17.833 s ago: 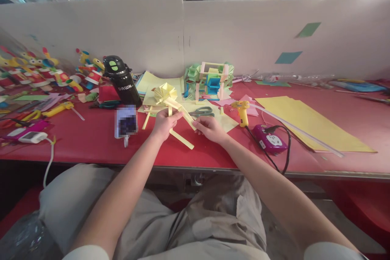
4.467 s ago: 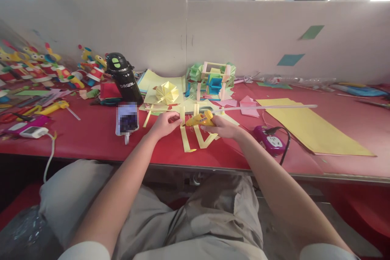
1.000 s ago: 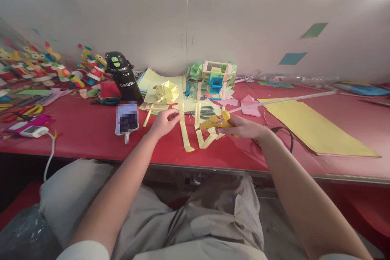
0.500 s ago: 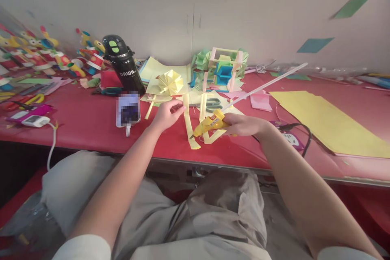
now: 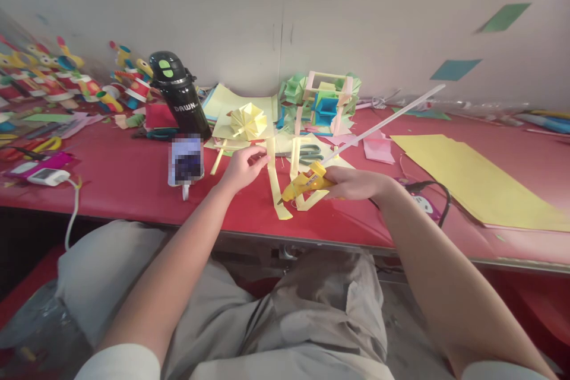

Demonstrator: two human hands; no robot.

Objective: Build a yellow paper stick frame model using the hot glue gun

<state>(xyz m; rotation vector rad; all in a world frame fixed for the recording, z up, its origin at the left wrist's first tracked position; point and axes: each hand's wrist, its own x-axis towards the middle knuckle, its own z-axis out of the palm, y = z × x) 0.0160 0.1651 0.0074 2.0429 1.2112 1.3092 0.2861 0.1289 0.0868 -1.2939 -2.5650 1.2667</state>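
Note:
My right hand (image 5: 354,182) is wrapped round a yellow hot glue gun (image 5: 305,183), with a long clear glue stick (image 5: 385,123) jutting out of its back. The gun's nozzle points down and left, at the lower part of a folded pale yellow paper strip (image 5: 274,181). My left hand (image 5: 246,167) pinches that strip near its upper end between thumb and fingers. A second bent yellow strip (image 5: 313,199) lies partly hidden behind the gun. Grey-green scissors (image 5: 307,153) rest just behind the strips, near a folded yellow paper rosette (image 5: 249,121).
A black bottle (image 5: 180,98) and a blurred phone (image 5: 186,161) stand to the left. Behind sits a paper construction with blue folds (image 5: 326,110). Yellow sheets (image 5: 472,181) cover the right side. A power strip (image 5: 423,205) with a black cable lies beside my right wrist.
The view has shifted slightly. Both hands stay almost still, with the glue gun's nozzle held at the lower part of the paper strip.

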